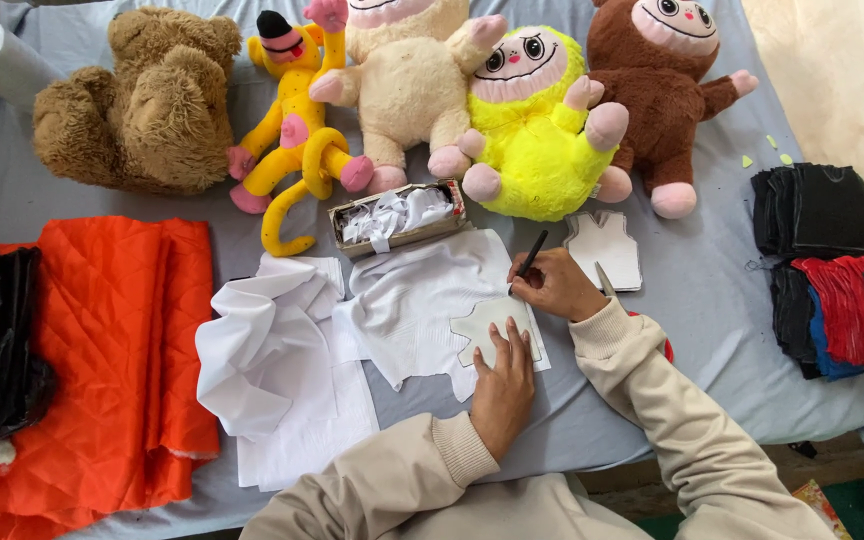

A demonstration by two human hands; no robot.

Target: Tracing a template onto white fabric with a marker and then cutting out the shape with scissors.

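Cardboard template (487, 322) lies on thin white cloth (422, 300) mid-surface, where we press it flat with our left hand (503, 385), fingers spread, while our right hand (552, 285) pinches a black pen (529, 258); light, stiff, likely to slide.

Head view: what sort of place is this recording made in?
Likely a small soft-toy sewing workshop. Finished plush toys line the table's far edge, cut fabric stacks sit at one side, and the right hand traces with a pen around a cardboard pattern that the left hand presses on white cloth.
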